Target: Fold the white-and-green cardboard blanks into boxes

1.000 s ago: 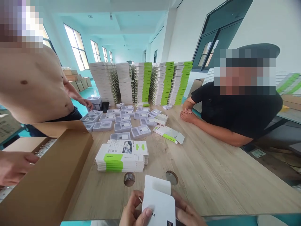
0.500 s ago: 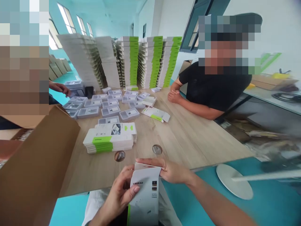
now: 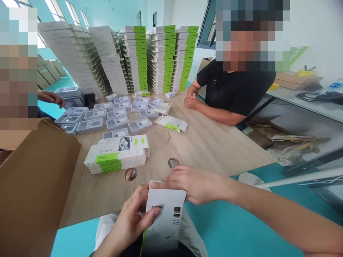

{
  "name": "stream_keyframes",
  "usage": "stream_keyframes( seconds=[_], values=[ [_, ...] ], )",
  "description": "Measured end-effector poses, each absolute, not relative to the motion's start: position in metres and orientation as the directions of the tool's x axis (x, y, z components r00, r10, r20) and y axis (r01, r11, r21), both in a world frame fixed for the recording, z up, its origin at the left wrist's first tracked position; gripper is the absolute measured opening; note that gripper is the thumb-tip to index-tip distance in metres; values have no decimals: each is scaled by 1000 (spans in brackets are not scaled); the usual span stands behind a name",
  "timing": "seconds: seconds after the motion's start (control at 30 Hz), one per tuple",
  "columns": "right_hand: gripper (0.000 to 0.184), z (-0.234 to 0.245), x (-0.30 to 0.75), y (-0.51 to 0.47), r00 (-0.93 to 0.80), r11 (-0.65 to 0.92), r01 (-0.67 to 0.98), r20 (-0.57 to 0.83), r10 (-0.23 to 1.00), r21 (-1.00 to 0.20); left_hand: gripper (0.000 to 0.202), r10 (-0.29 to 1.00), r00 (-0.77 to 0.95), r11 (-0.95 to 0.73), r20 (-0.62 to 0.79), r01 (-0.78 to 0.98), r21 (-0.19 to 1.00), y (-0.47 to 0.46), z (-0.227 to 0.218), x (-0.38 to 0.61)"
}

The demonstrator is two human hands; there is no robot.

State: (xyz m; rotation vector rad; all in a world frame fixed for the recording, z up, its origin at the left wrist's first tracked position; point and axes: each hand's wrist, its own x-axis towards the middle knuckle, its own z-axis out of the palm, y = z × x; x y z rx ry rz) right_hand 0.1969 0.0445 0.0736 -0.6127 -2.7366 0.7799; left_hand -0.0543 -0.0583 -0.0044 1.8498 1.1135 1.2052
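A white cardboard box (image 3: 164,228) with a green edge and small dark print stands tilted over my lap. My left hand (image 3: 135,214) grips its left side, thumb across the front face. At the far top end, my right hand (image 3: 194,184) has its fingers bent over the flap; the fingertips are partly hidden behind the raised front panel. Whether anything is inside the box cannot be seen. Beyond my hands lies a stack of flattened white and green boxes (image 3: 118,153) on the wooden table (image 3: 203,150).
Clear plastic trays (image 3: 117,122) and a loose flat box (image 3: 171,122) lie farther back. Tall stacks of white and green boxes (image 3: 134,60) line the far edge. A brown carton (image 3: 40,178) stands at left. A co-worker (image 3: 230,92) sits at right; another person's hand (image 3: 52,98) is at left.
My right hand has shifted along the box's top end, its fingers now more bent over the flap. My left hand keeps its hold. The view has turned slightly right and down.
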Motion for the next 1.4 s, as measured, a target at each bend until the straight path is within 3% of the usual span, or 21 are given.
stream_keyframes(
  seconds=[0.07,0.13,0.2,0.27,0.37,0.43,0.5,0.6,0.7,0.83,0.97,1.17,1.33,1.4],
  values=[
    [60,90,205,51,-913,554,301,-67,401,-776,24,859,254,-508,445,311,803,-57,2,-53],
    [61,104,207,58,-903,318,317,-182,389,-893,26,820,275,-571,502,325,754,-56,6,-52],
    [58,112,203,65,-891,168,329,-246,381,-929,24,800,291,-599,525,340,725,-56,8,-53],
    [55,113,193,72,-914,95,341,-306,265,-935,22,765,337,-643,549,337,688,-57,8,-54],
    [76,105,176,80,-934,-20,350,-350,72,-937,24,718,395,-694,574,331,639,-58,8,-56],
    [75,98,168,82,-919,47,385,-378,110,-922,21,728,378,-684,573,346,642,-58,6,-57],
    [58,92,161,80,-899,252,436,-407,163,-864,18,748,367,-662,553,347,665,-59,2,-58],
    [51,88,155,74,-893,447,451,-387,232,-773,25,826,303,-555,476,279,784,-65,-11,-57],
    [50,89,155,68,-891,476,451,-355,282,-755,48,914,132,-397,383,102,912,-75,-28,-52],
    [47,90,158,67,-893,495,449,-350,283,-744,44,929,62,-368,366,33,929,-81,-37,-46],
    [45,84,158,66,-878,487,477,-371,302,-732,30,894,145,-443,424,141,885,-73,-27,-49],
    [34,80,153,60,-822,437,567,-448,351,-698,28,942,257,-277,217,224,934,-59,-12,-58],
    [32,80,155,55,-779,417,626,-499,380,-659,30,919,354,-272,176,244,931,-51,-9,-61],
    [23,83,159,50,-745,422,667,-526,411,-614,30,913,383,-257,144,263,930,-48,-5,-60]
  ],
)
